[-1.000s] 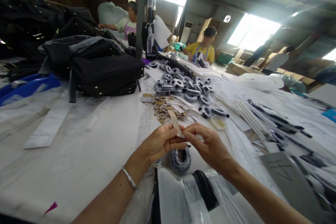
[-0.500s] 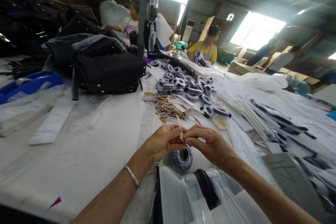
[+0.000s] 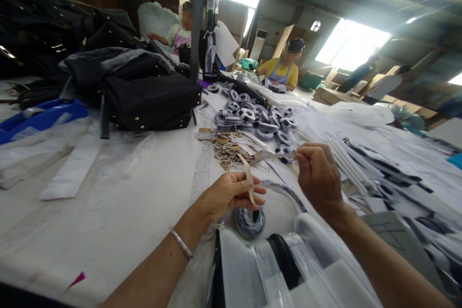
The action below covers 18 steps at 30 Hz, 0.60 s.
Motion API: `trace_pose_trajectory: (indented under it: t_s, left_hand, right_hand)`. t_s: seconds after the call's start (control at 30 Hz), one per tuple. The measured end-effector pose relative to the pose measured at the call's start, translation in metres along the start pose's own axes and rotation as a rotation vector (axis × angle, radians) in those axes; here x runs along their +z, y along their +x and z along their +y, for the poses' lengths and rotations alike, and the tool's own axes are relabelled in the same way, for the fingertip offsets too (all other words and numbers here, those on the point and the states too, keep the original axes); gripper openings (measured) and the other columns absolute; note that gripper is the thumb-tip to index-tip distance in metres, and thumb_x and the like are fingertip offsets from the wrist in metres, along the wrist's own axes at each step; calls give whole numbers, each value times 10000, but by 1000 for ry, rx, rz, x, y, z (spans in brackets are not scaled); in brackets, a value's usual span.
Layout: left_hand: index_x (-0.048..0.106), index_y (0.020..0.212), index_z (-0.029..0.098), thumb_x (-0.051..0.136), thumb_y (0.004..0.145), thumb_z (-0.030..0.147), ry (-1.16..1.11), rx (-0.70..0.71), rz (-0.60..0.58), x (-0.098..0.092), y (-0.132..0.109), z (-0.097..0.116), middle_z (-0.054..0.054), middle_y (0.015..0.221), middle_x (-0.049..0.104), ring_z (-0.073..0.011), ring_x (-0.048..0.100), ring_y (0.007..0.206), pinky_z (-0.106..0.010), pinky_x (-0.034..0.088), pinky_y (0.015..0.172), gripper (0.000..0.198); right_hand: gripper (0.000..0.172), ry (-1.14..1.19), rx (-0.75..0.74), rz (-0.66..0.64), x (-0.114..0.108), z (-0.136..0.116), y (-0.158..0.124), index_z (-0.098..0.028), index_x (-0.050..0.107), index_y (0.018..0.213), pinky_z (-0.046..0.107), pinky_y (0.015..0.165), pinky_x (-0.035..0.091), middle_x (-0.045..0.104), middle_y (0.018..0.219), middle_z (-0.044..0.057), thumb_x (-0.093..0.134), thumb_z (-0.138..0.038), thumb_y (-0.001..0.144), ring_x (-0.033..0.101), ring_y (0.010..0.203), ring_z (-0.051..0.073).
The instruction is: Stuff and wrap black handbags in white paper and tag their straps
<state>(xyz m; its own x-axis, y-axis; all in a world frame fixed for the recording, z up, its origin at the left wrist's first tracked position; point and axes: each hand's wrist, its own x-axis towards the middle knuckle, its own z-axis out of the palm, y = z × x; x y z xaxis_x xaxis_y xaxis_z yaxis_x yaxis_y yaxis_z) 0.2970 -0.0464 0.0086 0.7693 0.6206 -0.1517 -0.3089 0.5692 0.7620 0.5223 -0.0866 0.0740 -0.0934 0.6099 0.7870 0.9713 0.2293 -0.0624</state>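
We see left hand (image 3: pixel 231 193) with fingers curled, pinching 1 beige tag (image 3: pixel 249 178) just above grey cord coil (image 3: pixel 250 220), close to the worktop's (image 3: pixel 119 211) near edge. Right hand (image 3: pixel 318 173) is raised, fingertips closed on 1 pale strip (image 3: pixel 272 156) stretching left. Tag pile (image 3: pixel 231 147) lies mid-worktop.

White table (image 3: pixel 119 211) — black bags (image 3: pixel 144 98), grey coils (image 3: pixel 252 118), paper tags (image 3: pixel 231 147), plastic sleeves (image 3: pixel 72 168).
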Motion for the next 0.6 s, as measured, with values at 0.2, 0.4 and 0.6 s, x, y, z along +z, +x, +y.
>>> trace_pose_trajectory:
  t_s: [0.2,0.4,0.6]
  left_hand:
    - [638,981,106,705,831,278,181,68,134,5,7,-9,-156,948,726,-207,730,769,-276,577,668,238]
    - [622,952,133,647,855,508,234,32,-105,0,3,-8,-81,716,706,-125,628,494,-183,451,458,388]
    - [624,860,152,546,882,581,393,-35,-188,0,2,-3,-48,635,658,-121,552,424,-203,380,408,437]
  right_hand:
    - [179,-127,132,-179,5,58,-7,-193,685,974,436,850,467,669,1055,133,539,-277,914,615,940,283]
    - [461,1023,698,-775,13,-1,-23,-207,688,1142,308,637,493,703,987,69,735,-503,792,637,728,183]
    - [241,1471,694,-780,11,-30,-16,-197,701,876,277,628,491,699,791,22,829,-360,751,641,668,152]
